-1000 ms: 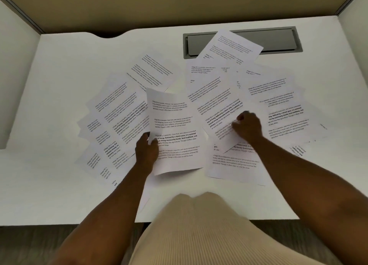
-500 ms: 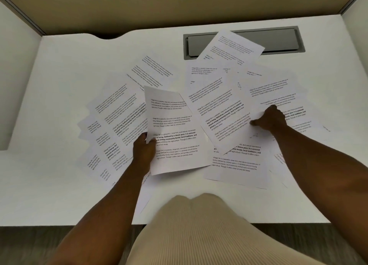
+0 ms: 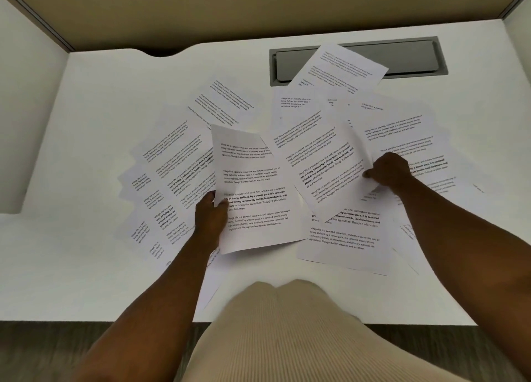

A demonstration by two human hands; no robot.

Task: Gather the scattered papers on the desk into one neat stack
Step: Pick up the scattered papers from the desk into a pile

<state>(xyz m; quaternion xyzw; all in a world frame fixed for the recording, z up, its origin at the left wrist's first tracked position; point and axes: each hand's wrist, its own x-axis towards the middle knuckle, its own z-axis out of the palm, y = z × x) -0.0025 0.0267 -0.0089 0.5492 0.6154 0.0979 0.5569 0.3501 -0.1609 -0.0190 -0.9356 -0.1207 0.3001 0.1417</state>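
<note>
The work surface was a white table [image 3: 86, 281] set inside a partitioned cubicle, with printed sheets spread over most of its middle. Nearest the person, loose sheets [image 3: 342, 238] lay overlapping close to the table's near edge. Just beyond, the left hand [image 3: 211, 217] had its grip closed on the left edge of one held sheet [image 3: 253, 192], thumb on top, the page lifted clear and tilted up. To the right, the right hand [image 3: 390, 172] was pinched on the right edge of a second sheet [image 3: 321, 166], which appeared partly raised off the pile. Left of the hands, a fan of pages [image 3: 172, 174] lay flat. Farthest off, one sheet [image 3: 342, 65] overlapped a grey recessed tray [image 3: 413, 59] in the table; apart from that sheet, the visible part of the tray looked empty.

Assessment: the paper is light, thin and limp; it will bend and slide readily. Edges are the sensible hold, with the sheets squared against the table once collected. Gathering was judged at an early stage.
</note>
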